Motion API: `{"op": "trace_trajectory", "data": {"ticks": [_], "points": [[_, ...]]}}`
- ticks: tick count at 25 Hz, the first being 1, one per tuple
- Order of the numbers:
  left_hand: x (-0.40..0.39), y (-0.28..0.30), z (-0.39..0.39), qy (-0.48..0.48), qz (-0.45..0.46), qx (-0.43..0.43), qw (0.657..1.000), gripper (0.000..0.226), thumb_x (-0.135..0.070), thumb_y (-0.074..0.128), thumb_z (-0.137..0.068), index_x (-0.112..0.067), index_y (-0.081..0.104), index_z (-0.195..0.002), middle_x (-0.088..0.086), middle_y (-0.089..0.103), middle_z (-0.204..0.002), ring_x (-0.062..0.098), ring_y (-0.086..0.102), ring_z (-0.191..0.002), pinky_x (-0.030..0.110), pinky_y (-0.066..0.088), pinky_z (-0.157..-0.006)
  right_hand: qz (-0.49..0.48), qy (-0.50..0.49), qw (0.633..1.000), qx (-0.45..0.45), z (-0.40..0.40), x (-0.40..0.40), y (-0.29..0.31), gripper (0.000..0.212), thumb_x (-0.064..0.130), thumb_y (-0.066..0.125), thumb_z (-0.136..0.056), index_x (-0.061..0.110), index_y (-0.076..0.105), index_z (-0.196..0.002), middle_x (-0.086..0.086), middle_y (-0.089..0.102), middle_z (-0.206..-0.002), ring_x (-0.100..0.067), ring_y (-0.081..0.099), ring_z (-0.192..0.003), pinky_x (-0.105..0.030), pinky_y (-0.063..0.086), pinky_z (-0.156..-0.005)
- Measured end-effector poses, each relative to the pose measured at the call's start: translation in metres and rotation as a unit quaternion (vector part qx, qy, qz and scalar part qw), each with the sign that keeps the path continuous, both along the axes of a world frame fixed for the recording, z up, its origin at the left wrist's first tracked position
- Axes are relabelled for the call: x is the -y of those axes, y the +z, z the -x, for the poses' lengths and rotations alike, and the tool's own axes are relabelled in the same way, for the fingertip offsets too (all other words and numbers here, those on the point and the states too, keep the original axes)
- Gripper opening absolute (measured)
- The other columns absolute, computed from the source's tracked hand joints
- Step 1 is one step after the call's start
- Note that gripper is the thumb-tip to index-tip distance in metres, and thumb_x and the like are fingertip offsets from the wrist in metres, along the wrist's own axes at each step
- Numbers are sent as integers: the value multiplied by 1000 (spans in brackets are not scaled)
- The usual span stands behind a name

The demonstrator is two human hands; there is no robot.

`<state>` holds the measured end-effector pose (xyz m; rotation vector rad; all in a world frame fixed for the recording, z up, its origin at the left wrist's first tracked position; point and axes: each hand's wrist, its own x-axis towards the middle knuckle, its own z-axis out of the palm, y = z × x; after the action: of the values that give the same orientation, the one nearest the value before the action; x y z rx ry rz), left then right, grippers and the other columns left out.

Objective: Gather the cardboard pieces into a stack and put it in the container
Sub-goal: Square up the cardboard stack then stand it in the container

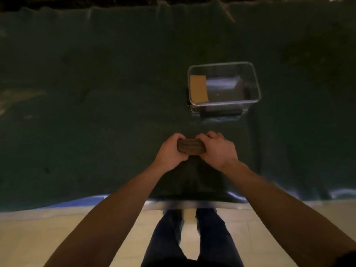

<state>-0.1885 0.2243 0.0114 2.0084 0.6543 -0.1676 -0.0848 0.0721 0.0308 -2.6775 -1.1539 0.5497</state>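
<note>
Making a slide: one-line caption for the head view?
Both hands, left hand and right hand, grip a cardboard stack before a clear container.

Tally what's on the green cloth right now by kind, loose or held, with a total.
Cardboard stack, held between the left hand and the right hand: 1
Clear container: 1
Cardboard piece already in the container: 1
Loose cardboard pieces on the cloth: 0
Total: 3
</note>
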Motion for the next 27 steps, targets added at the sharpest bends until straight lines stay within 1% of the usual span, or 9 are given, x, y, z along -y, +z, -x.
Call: {"op": "trace_trajectory", "data": {"ticks": [4,7,13,17,19,21,23,24,27], "points": [[2,-23,-10,2,10,-6,1000,48,-11,81,-69,-31,54,-103,-12,64,-99,-3,59,-91,12,42,-74,1,-3,1000,-10,-9,6,-27,47,39,66,-85,34,49,-129,-1,56,-120,-24,54,-110,-39,51,-75],[8,-41,-10,6,3,-6,1000,50,-9,80,-70,-30,52,-106,-8,64,-101,5,61,-92,17,44,-76,14,-2,999,-31,-8,7,-44,49,41,66,-85,30,47,-129,-2,52,-124,-24,52,-112,-41,54,-79],[13,-56,-11,20,-2,31,999,57,-6,80,-69,-27,51,-114,-3,62,-108,10,62,-97,26,52,-85,-5,-11,1000,17,-5,6,-57,51,43,70,-80,25,49,-123,-4,55,-119,-25,56,-103,-37,56,-68],[-12,-52,13,40,105,50,992,86,2,76,-68,-33,41,-139,-5,54,-128,1,55,-83,17,50,-78,-1,-5,1000,20,-5,7,-58,54,45,70,-79,26,47,-124,-3,55,-120,-25,56,-105,-38,56,-69],[-35,-50,31,123,168,97,973,80,6,61,-73,-26,38,-143,1,53,-134,8,53,-95,23,47,-84,-2,-4,1000,23,-5,6,-59,57,44,71,-78,25,47,-125,-4,55,-121,-26,56,-106,-40,56,-68],[-45,-50,41,250,236,166,924,65,6,47,-84,-14,39,-145,8,50,-142,16,50,-121,31,41,-101,-6,-9,1000,23,-4,7,-60,60,43,72,-77,26,45,-128,-3,55,-122,-26,55,-107,-41,57,-68],[-39,-53,38,334,272,200,880,57,-3,37,-94,-12,33,-151,6,41,-152,12,39,-139,26,32,-114,-11,-12,1000,21,-3,7,-60,61,43,73,-77,28,43,-129,-2,55,-122,-25,55,-106,-42,58,-68],[-32,-53,33,352,279,207,869,56,-6,33,-97,-11,29,-153,4,36,-156,9,34,-142,20,30,-113,-11,-12,1000,22,-3,7,-61,60,43,73,-77,28,44,-128,-2,55,-121,-25,55,-105,-41,57,-67],[4,-57,15,354,305,216,857,59,-10,27,-97,-11,20,-156,0,25,-162,1,30,-139,3,36,-96,-9,-13,1000,25,-3,6,-61,59,43,73,-76,28,45,-127,-1,56,-119,-26,55,-103,-40,56,-66]]}}
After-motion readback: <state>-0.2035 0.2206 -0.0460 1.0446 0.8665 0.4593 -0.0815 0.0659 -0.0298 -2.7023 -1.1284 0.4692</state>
